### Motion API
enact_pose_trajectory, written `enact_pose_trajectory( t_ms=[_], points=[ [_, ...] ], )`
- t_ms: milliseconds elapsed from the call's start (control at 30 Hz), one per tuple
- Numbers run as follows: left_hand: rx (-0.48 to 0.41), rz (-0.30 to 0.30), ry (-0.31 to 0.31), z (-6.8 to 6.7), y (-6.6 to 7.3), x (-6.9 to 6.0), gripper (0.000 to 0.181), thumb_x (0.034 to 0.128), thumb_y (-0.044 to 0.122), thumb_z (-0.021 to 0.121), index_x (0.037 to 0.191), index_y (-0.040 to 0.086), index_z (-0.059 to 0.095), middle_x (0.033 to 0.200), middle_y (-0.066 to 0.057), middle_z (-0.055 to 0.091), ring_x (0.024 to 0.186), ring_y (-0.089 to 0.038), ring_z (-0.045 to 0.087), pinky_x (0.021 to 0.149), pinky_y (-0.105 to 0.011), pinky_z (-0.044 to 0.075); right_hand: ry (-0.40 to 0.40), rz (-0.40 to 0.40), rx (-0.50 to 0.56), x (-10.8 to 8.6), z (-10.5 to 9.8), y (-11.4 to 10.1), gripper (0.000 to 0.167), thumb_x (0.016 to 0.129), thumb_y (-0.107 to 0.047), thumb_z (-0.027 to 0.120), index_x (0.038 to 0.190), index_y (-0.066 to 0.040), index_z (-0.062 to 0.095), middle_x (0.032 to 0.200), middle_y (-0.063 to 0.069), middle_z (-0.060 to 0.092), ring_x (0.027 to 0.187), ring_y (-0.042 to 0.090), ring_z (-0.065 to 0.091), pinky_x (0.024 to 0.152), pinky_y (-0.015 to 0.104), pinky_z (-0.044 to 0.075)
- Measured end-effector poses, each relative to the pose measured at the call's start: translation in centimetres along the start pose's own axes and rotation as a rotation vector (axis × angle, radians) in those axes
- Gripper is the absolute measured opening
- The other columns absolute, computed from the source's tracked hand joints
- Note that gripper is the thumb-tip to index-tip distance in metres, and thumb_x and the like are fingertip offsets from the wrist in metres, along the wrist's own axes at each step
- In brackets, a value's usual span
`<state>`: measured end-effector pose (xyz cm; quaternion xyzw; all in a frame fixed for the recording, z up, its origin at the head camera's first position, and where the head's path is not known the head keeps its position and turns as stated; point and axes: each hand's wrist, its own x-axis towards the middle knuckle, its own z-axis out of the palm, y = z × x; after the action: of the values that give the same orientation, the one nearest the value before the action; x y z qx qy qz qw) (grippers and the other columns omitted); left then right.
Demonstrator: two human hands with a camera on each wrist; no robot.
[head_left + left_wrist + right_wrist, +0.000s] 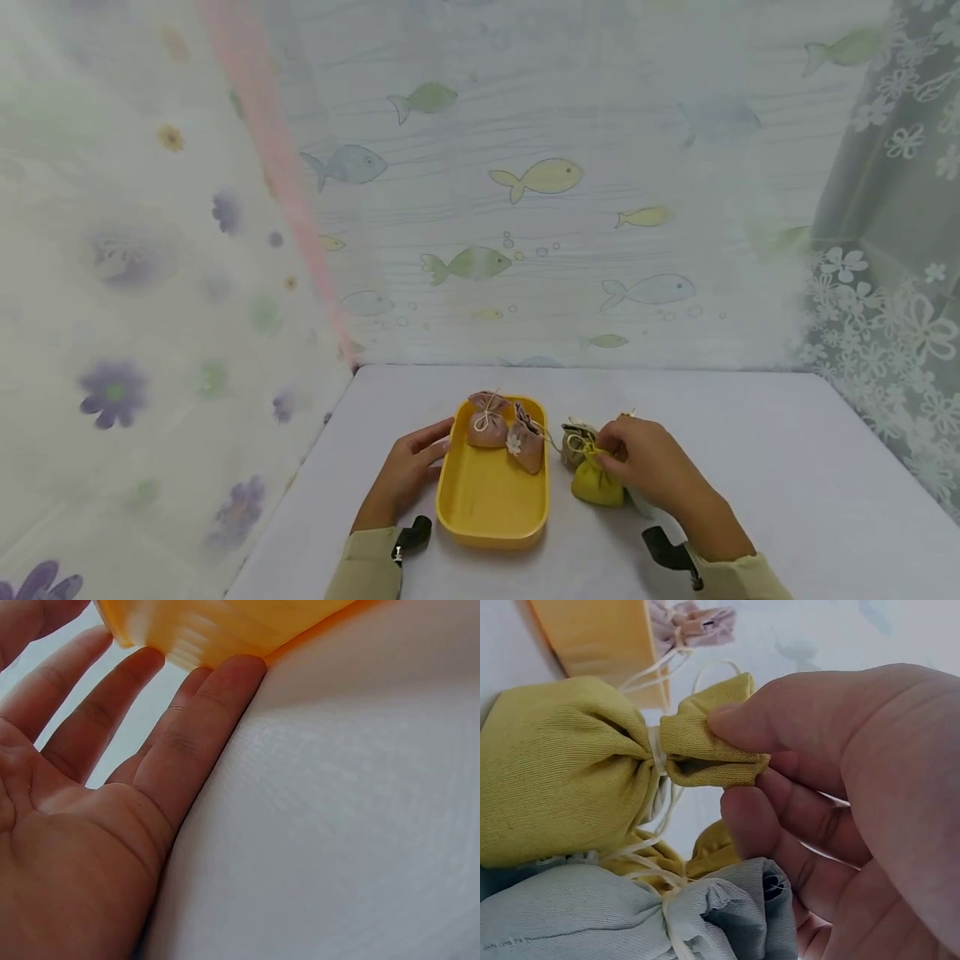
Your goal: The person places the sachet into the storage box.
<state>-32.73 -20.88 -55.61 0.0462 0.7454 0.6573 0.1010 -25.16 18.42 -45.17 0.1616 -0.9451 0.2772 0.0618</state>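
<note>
Head view looks forward and down at the yellow tray (491,504), which all views share. Left-wrist view is close at its left, right-wrist view off its right.

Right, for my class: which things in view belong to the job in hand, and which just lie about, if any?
Likely in the job:
yellow tray
two pink drawstring pouches inside it
yellow-green drawstring pouch, pinched by its top
khaki pouch
mustard pouch
pale blue-grey pouch

Just surroundings:
fish-print curtain
purple-flowered curtain
white tabletop
</note>
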Motion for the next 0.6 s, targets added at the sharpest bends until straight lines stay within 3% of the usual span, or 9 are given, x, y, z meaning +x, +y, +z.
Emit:
enact_pose_trajectory(
  t_ms=[300,600],
  points=[
    [-0.027,0.002,-0.007,-0.15,-0.24,-0.03,0.052,0.0954,0.041,0.074,0.145,0.029,0.062,0.154,0.004,0.055,0.132,-0.022,0.062,0.096,-0.037,0.06,0.03,-0.064,-0.006,-0.32,0.08,0.0,0.01,0.09,-0.014,0.079,0.095,-0.019,0.072,0.088,-0.011,0.065,0.079,0.003,0.057,0.067,0.024,0.053],
    [0.0,-0.002,-0.004,-0.09,-0.24,0.03,0.052,0.0935,0.044,0.075,0.143,0.035,0.062,0.153,0.008,0.056,0.132,-0.02,0.062,0.096,-0.035,0.06,0.089,-0.105,-0.035,-0.36,0.37,0.17,0.011,0.09,-0.013,0.079,0.094,-0.02,0.071,0.088,-0.013,0.064,0.078,0.002,0.057,0.067,0.023,0.053]
  ],
)
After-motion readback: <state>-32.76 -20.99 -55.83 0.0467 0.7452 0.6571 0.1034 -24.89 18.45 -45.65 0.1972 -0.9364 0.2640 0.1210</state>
